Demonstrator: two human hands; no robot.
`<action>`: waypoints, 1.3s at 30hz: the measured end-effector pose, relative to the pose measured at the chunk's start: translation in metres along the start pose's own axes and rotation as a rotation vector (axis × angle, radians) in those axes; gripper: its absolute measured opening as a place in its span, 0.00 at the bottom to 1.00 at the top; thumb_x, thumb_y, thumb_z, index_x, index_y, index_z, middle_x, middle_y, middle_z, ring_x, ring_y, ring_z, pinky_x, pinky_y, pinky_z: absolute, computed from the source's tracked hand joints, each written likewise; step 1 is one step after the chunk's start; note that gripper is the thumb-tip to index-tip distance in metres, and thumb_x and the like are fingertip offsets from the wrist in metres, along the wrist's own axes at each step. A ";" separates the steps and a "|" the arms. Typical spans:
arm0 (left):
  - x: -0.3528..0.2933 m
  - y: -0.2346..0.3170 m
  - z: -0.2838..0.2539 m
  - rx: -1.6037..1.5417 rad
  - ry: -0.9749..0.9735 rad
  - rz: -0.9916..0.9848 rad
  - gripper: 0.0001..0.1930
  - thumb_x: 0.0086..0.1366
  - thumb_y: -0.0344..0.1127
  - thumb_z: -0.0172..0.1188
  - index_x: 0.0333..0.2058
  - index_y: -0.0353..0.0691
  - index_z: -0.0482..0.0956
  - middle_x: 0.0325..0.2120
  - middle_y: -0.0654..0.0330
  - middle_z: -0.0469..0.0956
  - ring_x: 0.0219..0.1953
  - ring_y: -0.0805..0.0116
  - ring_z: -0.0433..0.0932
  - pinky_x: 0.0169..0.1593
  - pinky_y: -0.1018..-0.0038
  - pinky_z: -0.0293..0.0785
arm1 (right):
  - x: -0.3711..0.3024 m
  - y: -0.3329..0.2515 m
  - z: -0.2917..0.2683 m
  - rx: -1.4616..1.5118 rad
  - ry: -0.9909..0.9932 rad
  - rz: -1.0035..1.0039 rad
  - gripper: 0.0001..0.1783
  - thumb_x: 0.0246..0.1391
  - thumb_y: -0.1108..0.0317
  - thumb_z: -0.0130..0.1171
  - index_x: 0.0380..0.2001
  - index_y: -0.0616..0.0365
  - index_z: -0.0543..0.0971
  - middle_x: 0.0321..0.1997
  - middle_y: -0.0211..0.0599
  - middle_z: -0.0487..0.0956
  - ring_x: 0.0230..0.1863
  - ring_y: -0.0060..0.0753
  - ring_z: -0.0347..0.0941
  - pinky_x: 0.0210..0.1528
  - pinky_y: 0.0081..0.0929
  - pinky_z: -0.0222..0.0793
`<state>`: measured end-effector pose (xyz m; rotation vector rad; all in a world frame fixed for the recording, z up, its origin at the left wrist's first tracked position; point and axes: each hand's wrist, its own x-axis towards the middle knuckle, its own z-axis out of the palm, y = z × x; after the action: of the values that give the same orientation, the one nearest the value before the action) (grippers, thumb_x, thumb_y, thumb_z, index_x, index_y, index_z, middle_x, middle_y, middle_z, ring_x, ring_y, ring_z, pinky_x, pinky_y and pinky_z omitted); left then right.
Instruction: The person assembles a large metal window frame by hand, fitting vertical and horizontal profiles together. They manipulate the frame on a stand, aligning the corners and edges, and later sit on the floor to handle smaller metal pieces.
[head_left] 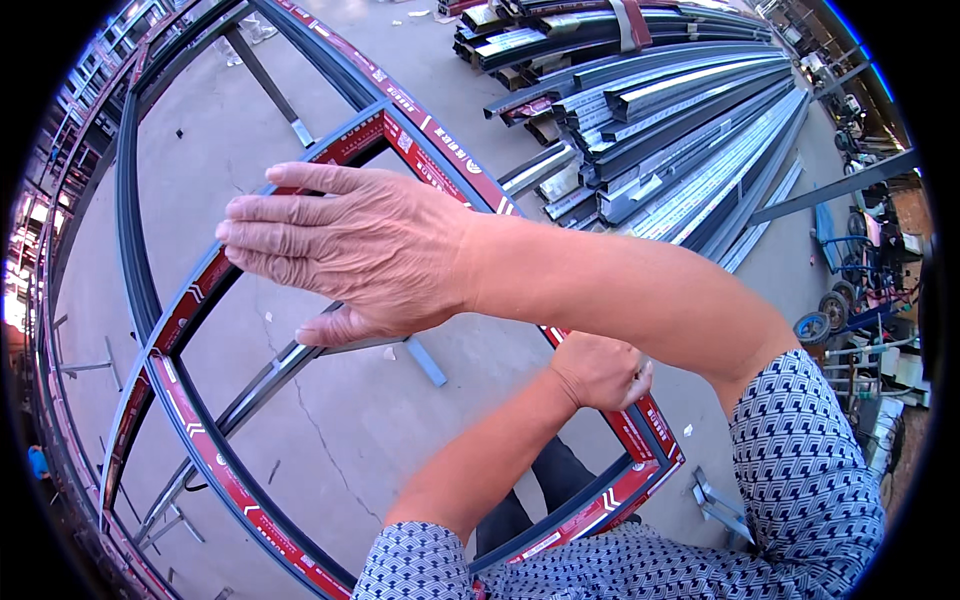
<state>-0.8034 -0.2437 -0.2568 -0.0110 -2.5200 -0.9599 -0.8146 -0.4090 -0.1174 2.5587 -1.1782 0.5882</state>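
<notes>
A large rectangular metal frame (215,460), dark with red printed film along its bars, lies below me. My left hand (603,370) is closed over its right-hand bar, with the fingertips curled at the outer edge. Across my left arm, higher in the picture, reaches my right arm. My right hand (350,250) is open, back upward, fingers stretched out to the left and thumb apart. It hides part of the frame's crossing bars; whether it touches them I cannot tell.
Long metal profiles (690,130) lie in a big pile at the upper right. Wheeled equipment (835,305) stands along the right edge. A grey strut (270,385) runs beneath the frame. Small metal brackets (722,505) are on the cracked concrete floor (330,440). More frames curve along the left.
</notes>
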 end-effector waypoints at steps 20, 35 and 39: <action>0.001 0.002 -0.007 0.053 0.024 0.080 0.21 0.66 0.48 0.63 0.18 0.41 0.80 0.18 0.59 0.75 0.30 0.61 0.76 0.44 0.65 0.71 | 0.009 0.062 0.063 -0.097 -0.359 0.003 0.44 0.77 0.38 0.34 0.81 0.61 0.55 0.87 0.41 0.53 0.88 0.34 0.41 0.88 0.38 0.27; 0.001 0.000 -0.008 0.044 0.032 0.078 0.21 0.66 0.48 0.64 0.18 0.40 0.80 0.19 0.60 0.74 0.30 0.61 0.75 0.45 0.65 0.72 | 0.004 0.066 0.065 -0.337 -0.507 -0.009 0.39 0.79 0.43 0.36 0.81 0.58 0.57 0.87 0.38 0.54 0.88 0.33 0.41 0.89 0.38 0.26; -0.001 -0.001 -0.004 0.033 0.032 0.065 0.21 0.65 0.48 0.64 0.18 0.41 0.79 0.19 0.60 0.73 0.30 0.61 0.75 0.44 0.65 0.71 | 0.004 0.077 0.079 -0.092 -0.448 -0.108 0.41 0.78 0.40 0.31 0.81 0.56 0.57 0.87 0.37 0.55 0.88 0.32 0.42 0.88 0.39 0.27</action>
<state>-0.8008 -0.2468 -0.2548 -0.0660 -2.4903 -0.8855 -0.8519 -0.4915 -0.1802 2.7317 -1.1482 -0.0722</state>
